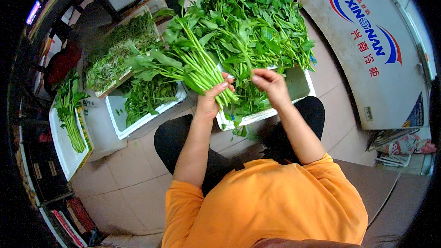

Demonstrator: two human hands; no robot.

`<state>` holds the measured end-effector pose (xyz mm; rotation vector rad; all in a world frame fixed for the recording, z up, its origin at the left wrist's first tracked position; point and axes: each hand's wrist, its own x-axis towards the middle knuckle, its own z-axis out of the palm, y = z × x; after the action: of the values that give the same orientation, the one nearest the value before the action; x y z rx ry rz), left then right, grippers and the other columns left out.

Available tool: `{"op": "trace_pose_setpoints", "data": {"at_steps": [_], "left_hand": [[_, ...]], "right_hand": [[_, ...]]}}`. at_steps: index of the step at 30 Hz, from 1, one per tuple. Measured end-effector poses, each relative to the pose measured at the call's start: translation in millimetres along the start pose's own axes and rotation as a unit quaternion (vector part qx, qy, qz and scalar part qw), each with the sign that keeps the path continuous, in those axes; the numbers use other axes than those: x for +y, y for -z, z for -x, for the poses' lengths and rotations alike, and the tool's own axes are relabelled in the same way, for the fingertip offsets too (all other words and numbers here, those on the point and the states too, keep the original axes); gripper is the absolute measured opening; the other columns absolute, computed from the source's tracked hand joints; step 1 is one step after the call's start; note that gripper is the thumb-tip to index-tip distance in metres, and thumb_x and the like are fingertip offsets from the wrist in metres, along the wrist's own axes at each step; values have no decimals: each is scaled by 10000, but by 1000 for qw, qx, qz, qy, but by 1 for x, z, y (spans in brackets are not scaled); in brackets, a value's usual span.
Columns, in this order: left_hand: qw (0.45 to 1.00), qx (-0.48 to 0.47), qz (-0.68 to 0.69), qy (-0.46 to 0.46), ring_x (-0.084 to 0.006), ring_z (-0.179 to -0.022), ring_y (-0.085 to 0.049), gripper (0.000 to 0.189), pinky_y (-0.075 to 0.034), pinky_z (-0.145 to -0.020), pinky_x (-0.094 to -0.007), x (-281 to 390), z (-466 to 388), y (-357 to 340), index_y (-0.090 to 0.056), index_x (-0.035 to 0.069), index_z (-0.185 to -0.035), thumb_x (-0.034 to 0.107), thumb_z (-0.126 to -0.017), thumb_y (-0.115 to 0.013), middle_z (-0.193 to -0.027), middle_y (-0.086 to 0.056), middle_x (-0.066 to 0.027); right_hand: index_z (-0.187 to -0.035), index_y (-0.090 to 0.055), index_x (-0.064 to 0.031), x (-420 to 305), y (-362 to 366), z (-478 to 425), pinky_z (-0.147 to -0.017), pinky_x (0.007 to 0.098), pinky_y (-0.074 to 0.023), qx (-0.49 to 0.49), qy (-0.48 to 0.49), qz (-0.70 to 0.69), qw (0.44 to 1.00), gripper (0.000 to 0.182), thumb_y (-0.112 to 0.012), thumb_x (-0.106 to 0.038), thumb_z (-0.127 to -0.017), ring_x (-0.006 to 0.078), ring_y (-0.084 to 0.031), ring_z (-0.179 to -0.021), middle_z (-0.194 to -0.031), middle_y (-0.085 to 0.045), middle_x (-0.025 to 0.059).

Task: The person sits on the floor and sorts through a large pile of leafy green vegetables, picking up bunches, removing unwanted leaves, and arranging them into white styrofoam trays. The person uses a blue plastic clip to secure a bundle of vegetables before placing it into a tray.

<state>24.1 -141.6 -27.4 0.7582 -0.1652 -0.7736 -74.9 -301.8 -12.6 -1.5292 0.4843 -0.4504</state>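
Observation:
My left hand (214, 97) is closed around a thick bunch of leafy green stems (203, 65), which looks like water spinach. The cut ends stick out below my fingers, and the leaves spread up and to the left. Just to the right, my right hand (273, 84) pinches a single leafy stem (247, 55), blurred at its upper part. Behind both hands lies a large heap of the same greens (255, 24). It rests over a white foam box (304, 83), whose near side holds loose leaves (249, 100) beneath my hands.
Left of me, a foam box (115, 110) holds more greens, with a tray of thin sprouts (120, 55) partly above it. A bundle of stems (72, 120) lies in another foam box (57, 131) farther left. A white chest freezer (330, 31) stands on the right.

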Motion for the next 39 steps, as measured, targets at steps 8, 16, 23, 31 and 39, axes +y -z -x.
{"op": "trace_pose_setpoints", "data": {"at_steps": [8, 16, 23, 31, 39], "left_hand": [[996, 91, 9, 10, -202, -811, -585, 341, -483, -729, -310, -9, 4, 4, -519, 5, -1002, -8, -683, -638, -882, -595, -102], [995, 79, 15, 53, -212, -807, -588, 394, -478, -742, -324, -2, 2, 14, -510, 1, -1043, 20, -669, -634, -880, -594, -102], [995, 37, 55, 72, -203, -790, -593, 423, -487, -743, -330, -1, -2, 29, -491, 12, -1101, 51, -700, -619, -899, -606, -113], [997, 15, 45, 53, -175, -787, -587, 363, -487, -727, -304, 2, 7, 13, -534, 15, -1015, 24, -670, -648, -874, -590, -77], [997, 5, 12, 70, -174, -801, -590, 371, -484, -734, -311, 2, 14, 11, -538, 21, -1016, 42, -669, -665, -886, -593, -69]], "right_hand": [[-927, -609, -36, -4, -44, 20, -566, 277, -416, -68, 228, 280, 930, 214, -600, -51, -714, 186, -500, -618, -714, -519, 67], [-1210, -447, -43, 23, -27, 0, -598, 200, -397, -201, 97, 137, 965, 440, -513, -35, -776, 59, -440, -653, -978, -531, 27], [-953, -604, 8, 19, -20, 15, -616, 223, -429, -191, -22, 120, 974, 196, -578, -51, -768, 97, -521, -668, -892, -591, 60], [-1133, -485, -16, 36, -29, 21, -575, 205, -389, -236, -26, 95, 967, 420, -578, 32, -725, 56, -469, -676, -972, -515, 30], [-929, -590, 5, -1, -18, 7, -548, 200, -400, -132, -111, 39, 984, 238, -664, -74, -717, 85, -503, -674, -807, -568, 36]]}}
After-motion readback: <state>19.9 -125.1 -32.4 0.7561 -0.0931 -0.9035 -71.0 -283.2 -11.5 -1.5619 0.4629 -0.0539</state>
